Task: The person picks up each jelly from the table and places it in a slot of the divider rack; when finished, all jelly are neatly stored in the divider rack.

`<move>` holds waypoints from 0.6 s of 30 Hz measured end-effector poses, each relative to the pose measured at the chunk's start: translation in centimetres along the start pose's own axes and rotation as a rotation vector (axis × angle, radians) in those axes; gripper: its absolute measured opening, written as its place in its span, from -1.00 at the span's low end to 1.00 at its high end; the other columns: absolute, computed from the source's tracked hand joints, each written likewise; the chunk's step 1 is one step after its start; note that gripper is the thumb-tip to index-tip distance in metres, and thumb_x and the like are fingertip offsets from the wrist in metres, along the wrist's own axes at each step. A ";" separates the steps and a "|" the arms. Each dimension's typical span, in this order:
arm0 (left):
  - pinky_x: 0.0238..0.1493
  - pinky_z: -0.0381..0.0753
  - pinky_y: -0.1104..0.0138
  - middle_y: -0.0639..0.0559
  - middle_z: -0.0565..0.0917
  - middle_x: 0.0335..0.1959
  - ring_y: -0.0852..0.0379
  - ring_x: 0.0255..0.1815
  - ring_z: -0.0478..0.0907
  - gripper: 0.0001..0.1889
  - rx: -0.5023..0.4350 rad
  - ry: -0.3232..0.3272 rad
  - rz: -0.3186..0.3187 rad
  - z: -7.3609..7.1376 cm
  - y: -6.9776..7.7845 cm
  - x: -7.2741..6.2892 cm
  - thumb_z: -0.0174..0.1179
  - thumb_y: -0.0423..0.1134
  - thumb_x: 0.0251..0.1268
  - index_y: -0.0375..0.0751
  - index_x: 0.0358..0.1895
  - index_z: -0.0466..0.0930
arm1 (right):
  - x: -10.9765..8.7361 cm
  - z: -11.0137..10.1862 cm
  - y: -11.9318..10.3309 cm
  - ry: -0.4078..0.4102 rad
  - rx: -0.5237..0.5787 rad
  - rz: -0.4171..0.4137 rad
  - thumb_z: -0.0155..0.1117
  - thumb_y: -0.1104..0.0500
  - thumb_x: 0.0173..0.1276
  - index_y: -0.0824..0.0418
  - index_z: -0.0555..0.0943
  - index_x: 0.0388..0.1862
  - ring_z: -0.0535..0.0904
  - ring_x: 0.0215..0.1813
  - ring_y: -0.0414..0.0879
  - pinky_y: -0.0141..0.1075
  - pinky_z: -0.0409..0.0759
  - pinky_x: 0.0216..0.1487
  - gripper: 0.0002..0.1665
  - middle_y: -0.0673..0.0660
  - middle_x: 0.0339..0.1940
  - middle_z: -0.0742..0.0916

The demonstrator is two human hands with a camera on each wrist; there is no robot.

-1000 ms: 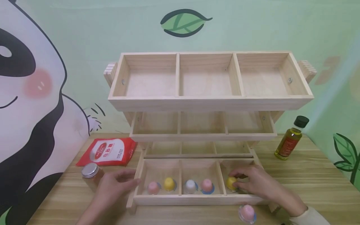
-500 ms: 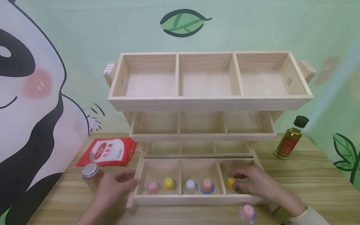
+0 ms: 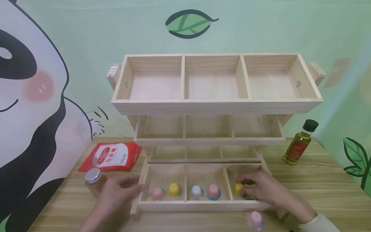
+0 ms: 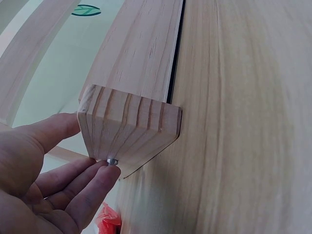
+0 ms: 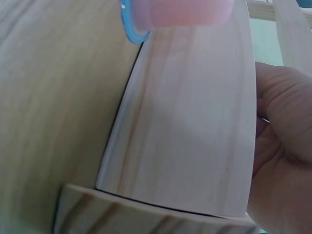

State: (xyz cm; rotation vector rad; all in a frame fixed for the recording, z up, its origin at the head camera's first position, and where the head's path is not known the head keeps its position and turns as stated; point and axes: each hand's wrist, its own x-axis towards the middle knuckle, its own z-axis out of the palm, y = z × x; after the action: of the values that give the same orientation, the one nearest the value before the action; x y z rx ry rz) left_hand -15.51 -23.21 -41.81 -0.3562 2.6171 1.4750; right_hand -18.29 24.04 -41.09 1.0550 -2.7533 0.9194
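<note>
My right hand [image 3: 263,188] pinches a yellow jelly cup [image 3: 238,189] in the right compartment of the wooden rack's bottom tray [image 3: 185,206]. In the right wrist view the front board hides that cup and my fingertips. My left hand [image 3: 120,191] holds the rack's left end; the left wrist view has the thumb at one edge of the end block [image 4: 129,117] and fingertips by its bolt [image 4: 112,161]. A pink cup [image 3: 157,193] and a yellow one [image 3: 174,189] sit in the left compartment. The middle one holds a white cup [image 3: 196,192] and a pink cup [image 3: 213,190].
Another pink jelly cup [image 3: 255,220] lies on the table before the rack. Three higher tiers, topped by a wide tray [image 3: 217,107], overhang the back. Leftward are a red packet [image 3: 113,157] and a silver-lidded jar [image 3: 94,180]; an oil bottle [image 3: 299,143] leans in view at right.
</note>
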 end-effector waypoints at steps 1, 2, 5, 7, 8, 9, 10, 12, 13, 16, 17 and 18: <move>-0.03 0.80 0.08 -0.10 0.76 0.16 0.00 0.01 0.74 -0.33 0.002 0.000 -0.004 0.0 0.0 0.0 0.61 0.11 0.15 -0.11 0.30 0.71 | 0.0 0.0 0.0 -0.001 0.000 0.004 0.61 0.18 0.30 0.18 0.79 -0.04 0.75 -0.09 -0.14 -0.18 0.77 -0.08 -0.72 -0.04 -0.12 0.83; -0.03 0.80 0.08 -0.09 0.76 0.16 0.01 0.01 0.74 -0.33 0.001 0.000 -0.010 0.0 0.0 0.0 0.62 0.10 0.15 -0.10 0.30 0.71 | 0.0 0.0 -0.1 0.000 -0.001 0.008 0.61 0.17 0.31 0.17 0.79 -0.04 0.75 -0.09 -0.14 -0.17 0.77 -0.08 -0.72 -0.05 -0.12 0.83; 0.00 0.79 0.07 -0.07 0.77 0.15 0.02 0.01 0.73 -0.34 0.005 0.000 -0.009 0.0 -0.1 0.1 0.61 0.11 0.15 -0.08 0.29 0.72 | 0.0 -0.2 -0.2 0.007 -0.008 0.016 0.61 0.17 0.31 0.16 0.79 -0.04 0.75 -0.09 -0.13 -0.15 0.77 -0.08 -0.73 -0.06 -0.12 0.83; 0.00 0.79 0.07 -0.07 0.77 0.15 0.02 0.01 0.73 -0.34 0.000 -0.002 -0.005 0.1 -0.2 0.1 0.61 0.12 0.15 -0.08 0.29 0.72 | -0.1 -0.3 -0.3 0.013 -0.012 0.023 0.61 0.17 0.31 0.16 0.79 -0.05 0.75 -0.09 -0.12 -0.15 0.77 -0.07 -0.74 -0.05 -0.11 0.83; 0.00 0.79 0.08 -0.06 0.77 0.15 0.02 0.01 0.73 -0.34 -0.004 -0.002 -0.002 0.1 -0.2 0.1 0.61 0.12 0.15 -0.08 0.28 0.72 | -0.1 -0.4 -0.3 0.015 -0.013 0.029 0.60 0.17 0.32 0.16 0.79 -0.05 0.75 -0.09 -0.11 -0.15 0.77 -0.07 -0.74 -0.04 -0.11 0.83; 0.00 0.79 0.08 -0.07 0.77 0.15 0.02 0.01 0.73 -0.34 -0.005 -0.003 0.003 0.1 -0.2 0.1 0.61 0.13 0.15 -0.09 0.28 0.72 | -0.1 -0.5 -0.4 0.017 -0.014 0.033 0.60 0.16 0.33 0.16 0.79 -0.04 0.75 -0.08 -0.11 -0.15 0.77 -0.07 -0.74 -0.04 -0.10 0.83; -0.01 0.79 0.09 -0.07 0.77 0.15 0.02 0.01 0.73 -0.34 -0.007 -0.002 0.003 0.1 -0.2 0.1 0.61 0.13 0.15 -0.09 0.28 0.72 | -0.2 -0.6 -0.5 0.017 -0.014 0.040 0.60 0.15 0.33 0.16 0.79 -0.04 0.75 -0.08 -0.11 -0.15 0.77 -0.07 -0.74 -0.03 -0.10 0.83; -0.02 0.80 0.09 -0.08 0.77 0.16 0.02 0.02 0.73 -0.34 -0.008 -0.001 0.007 0.1 -0.2 0.1 0.61 0.13 0.14 -0.09 0.28 0.72 | -0.2 -0.9 -0.7 0.018 -0.009 0.044 0.59 0.13 0.35 0.16 0.79 -0.03 0.76 -0.07 -0.10 -0.15 0.77 -0.07 -0.74 -0.02 -0.08 0.82; -0.03 0.80 0.10 -0.08 0.77 0.16 0.02 0.02 0.73 -0.34 -0.006 0.001 0.007 0.1 -0.2 0.1 0.61 0.13 0.14 -0.09 0.28 0.73 | -0.3 -1.1 -0.8 0.018 -0.006 0.043 0.58 0.12 0.36 0.15 0.79 -0.02 0.76 -0.07 -0.09 -0.14 0.77 -0.07 -0.74 -0.02 -0.07 0.82; -0.03 0.80 0.09 -0.08 0.77 0.15 0.01 0.02 0.73 -0.34 0.003 0.006 0.010 0.1 -0.2 0.1 0.61 0.13 0.14 -0.08 0.28 0.73 | -0.5 -1.5 -1.3 0.023 0.004 0.041 0.56 0.10 0.39 0.12 0.79 -0.02 0.76 -0.06 -0.10 -0.17 0.77 -0.06 -0.75 -0.03 -0.06 0.82; -0.02 0.80 0.08 -0.08 0.77 0.15 0.01 0.03 0.73 -0.34 0.006 0.007 0.010 0.1 -0.2 0.1 0.61 0.13 0.14 -0.08 0.27 0.73 | -0.5 -1.6 -1.4 0.024 0.007 0.035 0.56 0.10 0.40 0.12 0.79 -0.02 0.76 -0.06 -0.11 -0.18 0.77 -0.06 -0.76 -0.03 -0.06 0.82; -0.02 0.80 0.08 -0.07 0.77 0.15 0.00 0.03 0.73 -0.34 0.010 0.009 0.012 0.0 -0.2 0.1 0.61 0.14 0.14 -0.08 0.27 0.73 | -0.6 -1.8 -1.5 0.024 0.009 0.031 0.55 0.10 0.40 0.12 0.79 -0.02 0.76 -0.06 -0.12 -0.19 0.77 -0.06 -0.77 -0.03 -0.05 0.82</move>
State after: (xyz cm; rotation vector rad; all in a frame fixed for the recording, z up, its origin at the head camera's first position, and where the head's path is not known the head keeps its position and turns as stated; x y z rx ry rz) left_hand -15.58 -23.28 -42.01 -0.3485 2.6369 1.4674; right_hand -17.15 24.46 -38.99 0.9984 -2.7566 0.9433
